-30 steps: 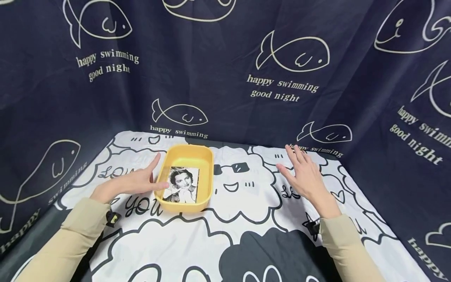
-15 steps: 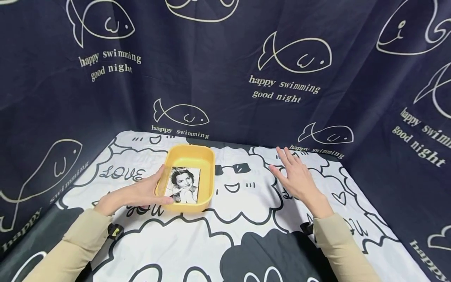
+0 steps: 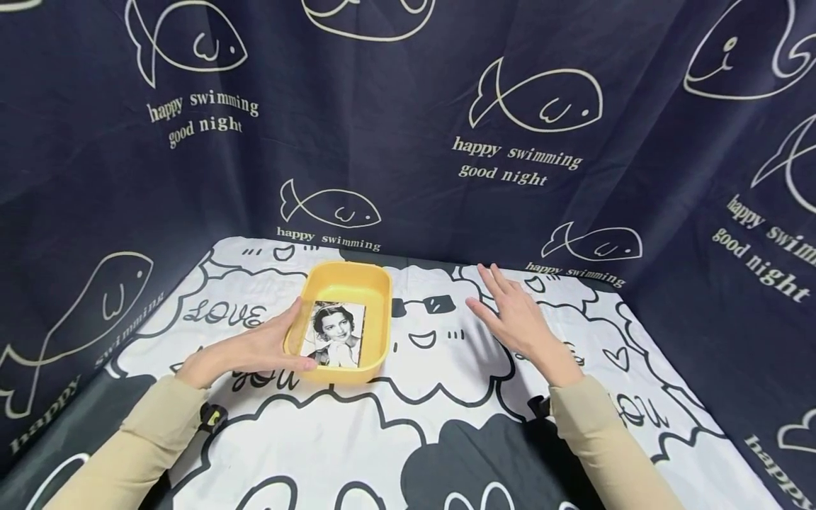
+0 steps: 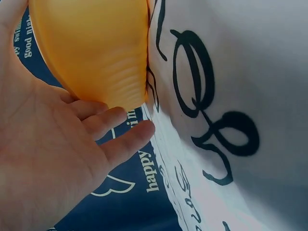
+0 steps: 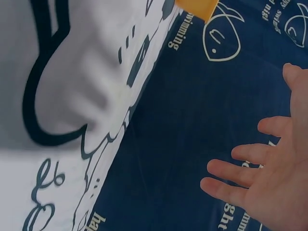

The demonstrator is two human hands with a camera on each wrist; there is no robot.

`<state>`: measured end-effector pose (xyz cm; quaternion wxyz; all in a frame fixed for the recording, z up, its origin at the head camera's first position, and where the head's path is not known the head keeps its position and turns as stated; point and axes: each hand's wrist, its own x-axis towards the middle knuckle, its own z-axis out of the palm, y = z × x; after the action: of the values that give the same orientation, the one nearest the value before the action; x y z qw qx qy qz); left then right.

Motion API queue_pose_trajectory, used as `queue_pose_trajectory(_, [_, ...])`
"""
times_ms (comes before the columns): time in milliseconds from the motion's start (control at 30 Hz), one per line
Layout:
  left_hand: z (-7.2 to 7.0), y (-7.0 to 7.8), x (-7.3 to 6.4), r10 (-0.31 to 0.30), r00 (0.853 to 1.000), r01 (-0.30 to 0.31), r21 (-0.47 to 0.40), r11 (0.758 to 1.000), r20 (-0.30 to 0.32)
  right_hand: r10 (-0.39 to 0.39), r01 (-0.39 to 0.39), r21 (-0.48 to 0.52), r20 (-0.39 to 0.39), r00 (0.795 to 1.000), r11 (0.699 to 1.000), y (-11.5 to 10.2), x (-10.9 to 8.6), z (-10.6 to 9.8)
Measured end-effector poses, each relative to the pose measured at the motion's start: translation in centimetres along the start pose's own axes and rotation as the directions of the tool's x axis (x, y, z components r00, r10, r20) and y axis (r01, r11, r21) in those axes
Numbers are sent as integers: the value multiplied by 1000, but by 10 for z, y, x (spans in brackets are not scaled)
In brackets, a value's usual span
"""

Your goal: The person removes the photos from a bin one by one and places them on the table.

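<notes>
A yellow plastic container [image 3: 382, 312] with rounded corners stands on the white cloth. Inside it, toward the near end, lies a black-and-white portrait photo [image 3: 347, 354]. My left hand [image 3: 258, 348] rests against the container's left side, thumb at the near left corner of the rim. In the left wrist view, its fingers [image 4: 103, 122] lie along the outer yellow wall [image 4: 103, 53], the little finger standing away from it. My right hand [image 3: 518, 322] hovers to the right of the container with fingers spread, holding nothing.
White cloth [image 3: 312, 432] with black cloud drawings and lettering covers the table. Dark blue curtains [image 3: 408, 142] printed with fish and words rise behind and at both sides. Each sleeve has a small black device near the wrist.
My left hand has come in against the container, its thumb sliding nearer along the rim. My right hand has moved left toward the container. The photo stays inside.
</notes>
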<state>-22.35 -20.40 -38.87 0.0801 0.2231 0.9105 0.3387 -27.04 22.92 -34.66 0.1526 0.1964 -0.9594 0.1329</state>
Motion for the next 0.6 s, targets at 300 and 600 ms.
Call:
queue_pose_trajectory(300, [0, -2, 1, -10, 1000, 10, 21, 1000, -1, -49, 46, 61, 53, 997, 997, -19, 14, 8])
queue_pose_trajectory(600, [-1, 1, -1, -21, 1000, 20, 28, 999, 16, -243, 218, 290, 54, 968, 932, -47, 46, 19])
